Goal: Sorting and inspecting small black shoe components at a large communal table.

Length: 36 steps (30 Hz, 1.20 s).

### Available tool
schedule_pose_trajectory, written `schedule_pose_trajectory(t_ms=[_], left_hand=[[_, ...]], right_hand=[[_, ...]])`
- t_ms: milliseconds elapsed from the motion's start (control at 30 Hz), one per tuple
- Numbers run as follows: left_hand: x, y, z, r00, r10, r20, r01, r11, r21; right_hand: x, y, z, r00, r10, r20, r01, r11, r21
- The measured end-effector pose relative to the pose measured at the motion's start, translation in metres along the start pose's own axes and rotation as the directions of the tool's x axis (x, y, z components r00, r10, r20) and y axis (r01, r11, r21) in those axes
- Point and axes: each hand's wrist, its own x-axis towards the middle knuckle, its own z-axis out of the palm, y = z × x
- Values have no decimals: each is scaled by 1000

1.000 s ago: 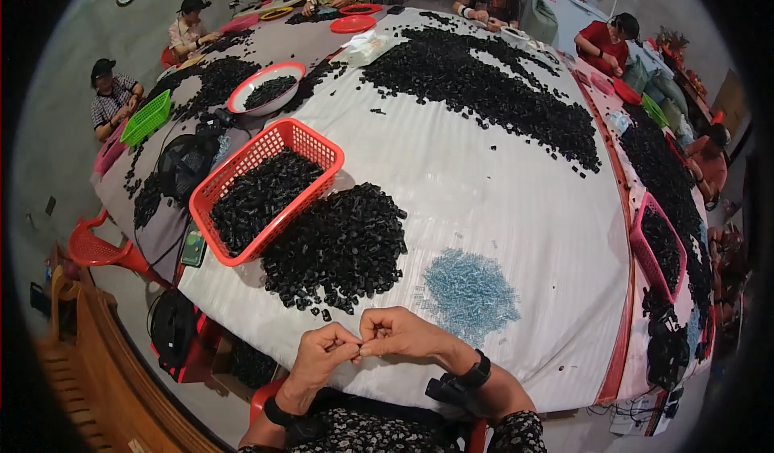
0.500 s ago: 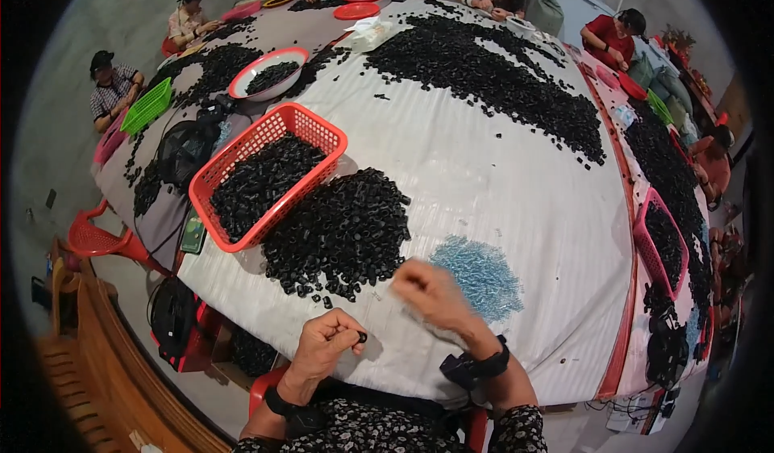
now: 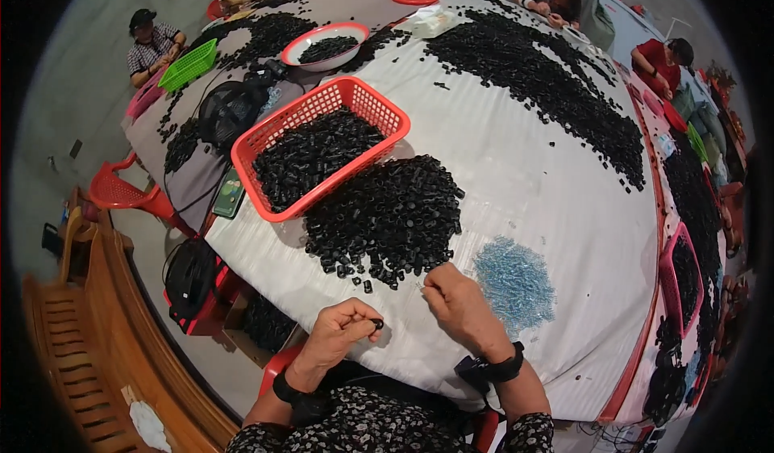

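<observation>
My left hand (image 3: 345, 329) is closed in a pinch on a small black plastic cap (image 3: 377, 323), above the white sheet. To its right, my right hand (image 3: 461, 304) is also closed, thumb against fingers. A thin, shiny piece like a small spring (image 3: 420, 287) shows at its fingertips, too small to make out fully. Beyond the hands lies a heap of small black plastic caps (image 3: 383, 219). Close to the right of my right hand is a pile of thin, bluish, shiny spring-like pieces (image 3: 516, 283).
A red basket (image 3: 266, 207) of black parts stands behind the heap, and a red-rimmed bowl (image 3: 359, 29) farther back. Black parts (image 3: 540, 82) spread across the far table. Other people (image 3: 661, 62) work around it. A green phone-like object (image 3: 230, 195) lies beside the basket.
My right hand has slowed from a blur, its fingers now pinched near the heap's front edge. My left hand keeps its black cap. The whole view has shifted, so the table sits farther right.
</observation>
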Motion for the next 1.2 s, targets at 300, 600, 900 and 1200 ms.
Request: schedule_pose_trajectory(t_ms=[300, 600, 900, 1200], left_hand=[[1, 0, 4, 1000, -21, 3, 21, 1000, 15], [5, -10, 0, 999, -19, 27, 19, 1000, -6], [5, -12, 0, 999, -27, 25, 27, 1000, -2], [4, -12, 0, 1000, -11, 25, 11, 1000, 8]], right_hand=[[1, 9, 33, 981, -191, -22, 166, 901, -401], [2, 2, 16, 988, -142, -62, 119, 953, -278], [6, 19, 2, 961, -98, -258, 15, 952, -306], [7, 5, -4, 975, -84, -205, 17, 951, -307]])
